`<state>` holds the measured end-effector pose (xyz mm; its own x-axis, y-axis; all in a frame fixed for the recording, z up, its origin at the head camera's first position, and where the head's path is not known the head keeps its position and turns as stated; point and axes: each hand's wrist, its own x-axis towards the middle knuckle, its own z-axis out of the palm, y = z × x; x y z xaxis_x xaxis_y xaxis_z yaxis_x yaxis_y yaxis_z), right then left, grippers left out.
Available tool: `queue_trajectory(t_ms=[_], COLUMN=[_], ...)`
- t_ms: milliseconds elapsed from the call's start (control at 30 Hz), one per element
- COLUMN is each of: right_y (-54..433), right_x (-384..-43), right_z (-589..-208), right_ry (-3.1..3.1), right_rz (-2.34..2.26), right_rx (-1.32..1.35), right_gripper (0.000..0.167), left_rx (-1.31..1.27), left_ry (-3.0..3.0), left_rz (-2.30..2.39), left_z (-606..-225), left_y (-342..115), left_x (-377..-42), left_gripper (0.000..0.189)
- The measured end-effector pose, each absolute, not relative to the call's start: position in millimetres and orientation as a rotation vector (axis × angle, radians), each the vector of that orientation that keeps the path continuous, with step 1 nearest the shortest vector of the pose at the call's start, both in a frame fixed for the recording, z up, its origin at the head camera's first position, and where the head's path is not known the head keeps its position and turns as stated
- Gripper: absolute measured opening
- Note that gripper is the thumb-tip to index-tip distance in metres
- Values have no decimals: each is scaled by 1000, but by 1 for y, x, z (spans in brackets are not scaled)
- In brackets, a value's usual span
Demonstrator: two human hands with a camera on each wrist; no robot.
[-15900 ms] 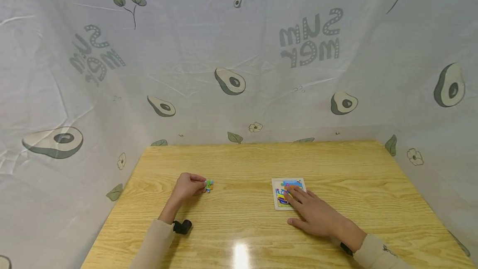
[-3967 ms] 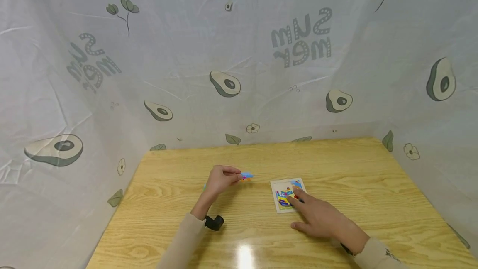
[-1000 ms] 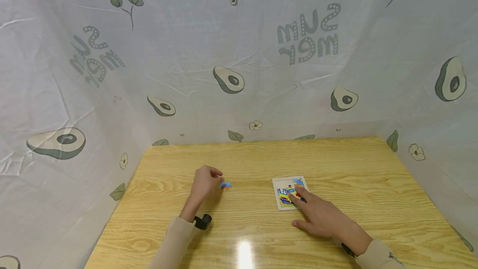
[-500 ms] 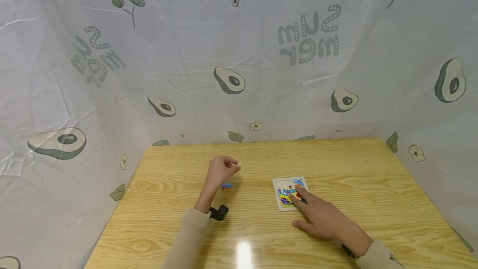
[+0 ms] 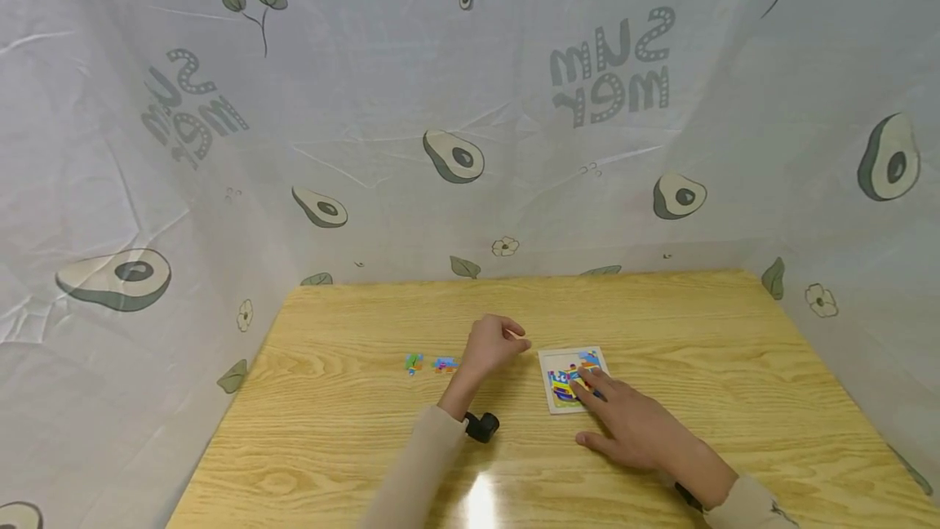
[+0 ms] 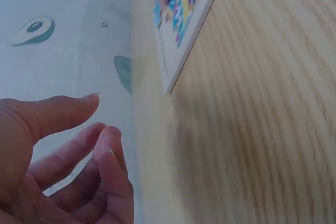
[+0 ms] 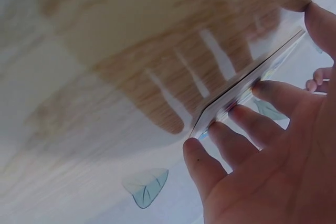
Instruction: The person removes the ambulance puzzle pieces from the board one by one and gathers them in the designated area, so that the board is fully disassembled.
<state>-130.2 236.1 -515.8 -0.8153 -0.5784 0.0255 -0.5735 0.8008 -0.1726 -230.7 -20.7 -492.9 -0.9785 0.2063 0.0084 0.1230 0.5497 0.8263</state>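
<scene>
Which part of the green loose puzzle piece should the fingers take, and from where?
Probably pinch the green loose puzzle piece by its near and far edges, the left hand coming from above and the left: it lies flat on the table, and the blue-and-pink piece sits close on its right.

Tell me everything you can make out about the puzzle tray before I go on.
The puzzle tray is a thin, roughly square board with a pale rim; whether it is wood or card, I can't tell. Brightly printed pieces in yellow, blue and orange fill part of it, while its far left area is bare. It lies flat on the wood-grained table, slightly turned. The right hand rests its fingers on it, hiding some of the picture.
</scene>
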Motion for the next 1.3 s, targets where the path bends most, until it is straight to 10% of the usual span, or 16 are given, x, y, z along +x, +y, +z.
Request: queue_trajectory(t_ms=[1300], right_y=[241], right_x=[-110], right_z=[-513], right_ry=[2876], right_rz=[-350], right_rx=[-900], right_gripper=[69], left_rx=[501], left_ry=[2704], left_rz=[954], left_z=[-507], left_y=[61], left_x=[-239], left_gripper=[12])
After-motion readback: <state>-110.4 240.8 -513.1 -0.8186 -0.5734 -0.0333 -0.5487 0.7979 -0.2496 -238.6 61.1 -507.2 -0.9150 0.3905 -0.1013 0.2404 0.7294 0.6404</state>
